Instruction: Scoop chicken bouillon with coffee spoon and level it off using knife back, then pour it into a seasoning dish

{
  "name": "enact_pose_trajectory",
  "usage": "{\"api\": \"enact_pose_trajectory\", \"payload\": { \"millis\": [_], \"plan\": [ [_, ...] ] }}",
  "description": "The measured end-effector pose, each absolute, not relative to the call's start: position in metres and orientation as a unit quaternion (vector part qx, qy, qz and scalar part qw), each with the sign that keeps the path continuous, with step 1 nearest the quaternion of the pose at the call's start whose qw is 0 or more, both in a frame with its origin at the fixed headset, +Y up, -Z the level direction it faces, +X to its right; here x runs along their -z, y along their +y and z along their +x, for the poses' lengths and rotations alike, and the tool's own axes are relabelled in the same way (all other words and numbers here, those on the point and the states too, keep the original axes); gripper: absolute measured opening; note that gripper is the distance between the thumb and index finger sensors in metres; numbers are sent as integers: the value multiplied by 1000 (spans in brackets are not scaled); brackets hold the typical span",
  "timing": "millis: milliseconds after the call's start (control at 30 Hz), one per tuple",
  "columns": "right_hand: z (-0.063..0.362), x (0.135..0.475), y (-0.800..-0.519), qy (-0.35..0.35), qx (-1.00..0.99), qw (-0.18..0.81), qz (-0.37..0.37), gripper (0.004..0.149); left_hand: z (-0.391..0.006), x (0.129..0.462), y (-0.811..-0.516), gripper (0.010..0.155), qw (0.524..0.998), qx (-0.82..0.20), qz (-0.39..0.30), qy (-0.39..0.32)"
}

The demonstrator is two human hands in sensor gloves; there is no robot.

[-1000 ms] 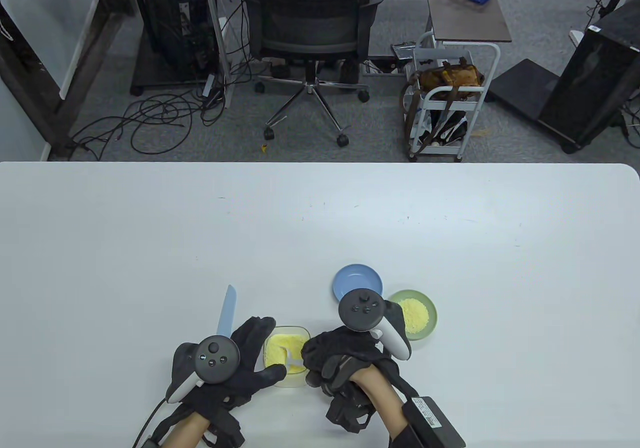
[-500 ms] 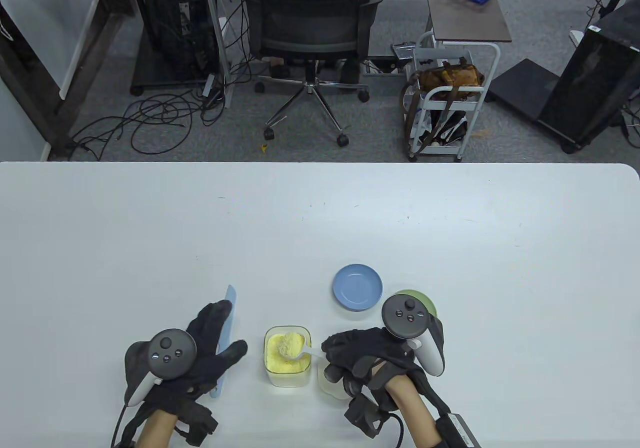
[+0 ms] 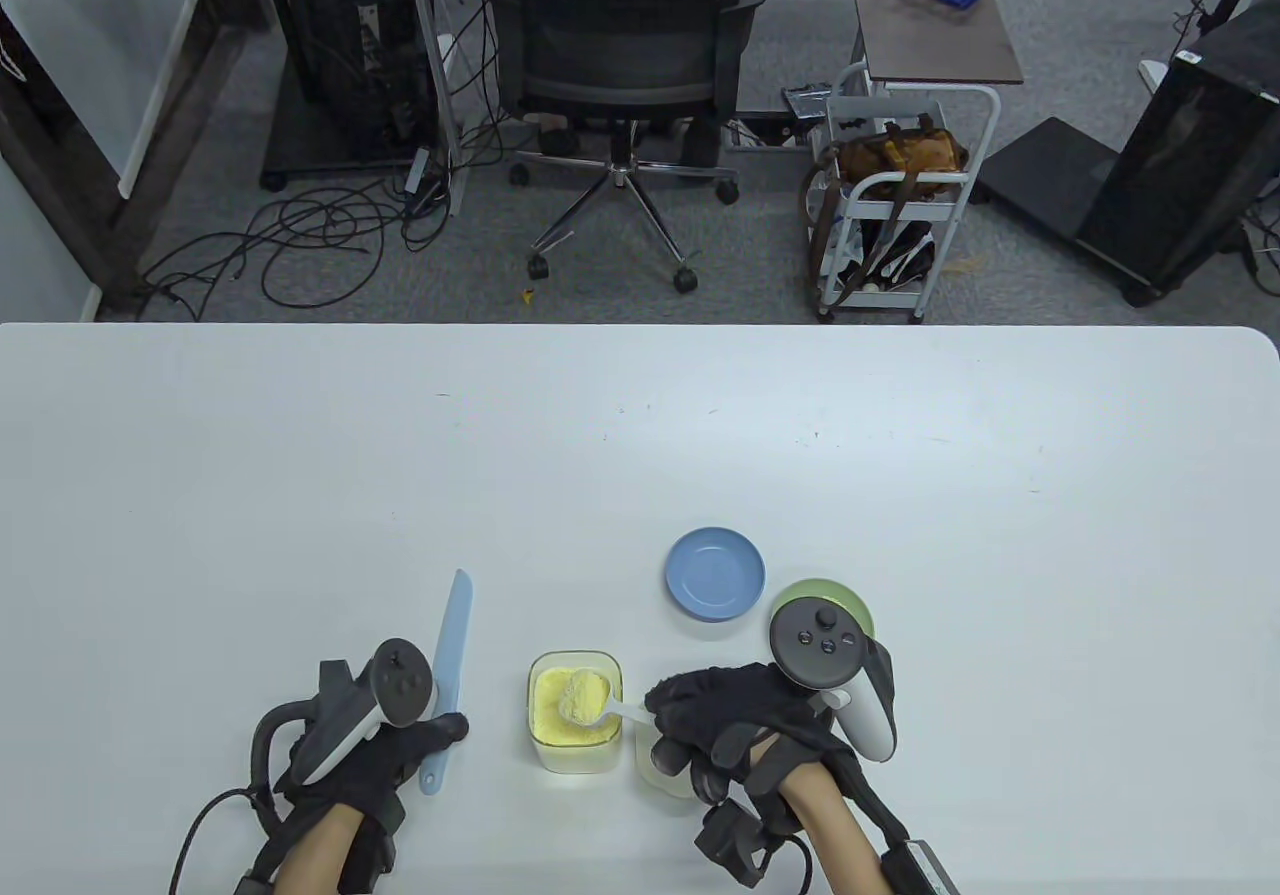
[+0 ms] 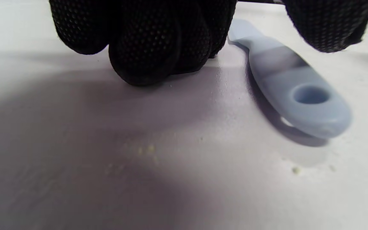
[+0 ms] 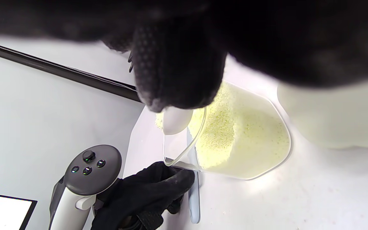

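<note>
A clear container (image 3: 575,747) of yellow chicken bouillon (image 5: 241,134) stands near the table's front edge. My right hand (image 3: 668,713) pinches the handle of a white coffee spoon (image 3: 612,711); its heaped bowl hovers over the container. Left of the container lies a light blue knife (image 3: 455,635), blade pointing away. My left hand (image 3: 440,735) is curled round its handle (image 4: 292,92), with the fingers (image 4: 158,44) on one side and the thumb across the other. An empty blue dish (image 3: 715,573) sits behind the right hand. The tracker mostly hides a green dish (image 3: 815,590) next to it.
A whitish lid-like piece (image 3: 655,770) lies under my right hand, right of the container. A few yellow grains (image 4: 145,150) dot the table near the knife handle. The white table (image 3: 640,435) stretches far back; an office chair (image 3: 620,45) and a cart (image 3: 900,205) stand beyond it.
My left hand left the container, reached over the knife, then turned and curled round its handle. My right hand lifted the spoon out of the powder, heaped, and drew slightly right.
</note>
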State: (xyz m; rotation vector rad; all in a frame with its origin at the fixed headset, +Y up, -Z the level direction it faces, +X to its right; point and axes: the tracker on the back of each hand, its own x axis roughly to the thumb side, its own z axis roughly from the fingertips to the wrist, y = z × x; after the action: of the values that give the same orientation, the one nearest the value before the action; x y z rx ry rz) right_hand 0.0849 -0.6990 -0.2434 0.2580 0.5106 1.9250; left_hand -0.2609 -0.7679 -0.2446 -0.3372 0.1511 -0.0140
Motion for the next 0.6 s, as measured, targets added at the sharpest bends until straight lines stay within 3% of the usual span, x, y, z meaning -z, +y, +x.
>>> {"api": "enact_pose_trajectory", "payload": {
  "millis": [267, 600],
  "plan": [
    [84, 245, -700, 217, -808, 537, 104, 38, -248, 245, -770, 66, 987, 9, -146, 58],
    [84, 245, -701, 216, -813, 532, 96, 38, -253, 247, -775, 51, 980, -83, -169, 61]
  ]
}}
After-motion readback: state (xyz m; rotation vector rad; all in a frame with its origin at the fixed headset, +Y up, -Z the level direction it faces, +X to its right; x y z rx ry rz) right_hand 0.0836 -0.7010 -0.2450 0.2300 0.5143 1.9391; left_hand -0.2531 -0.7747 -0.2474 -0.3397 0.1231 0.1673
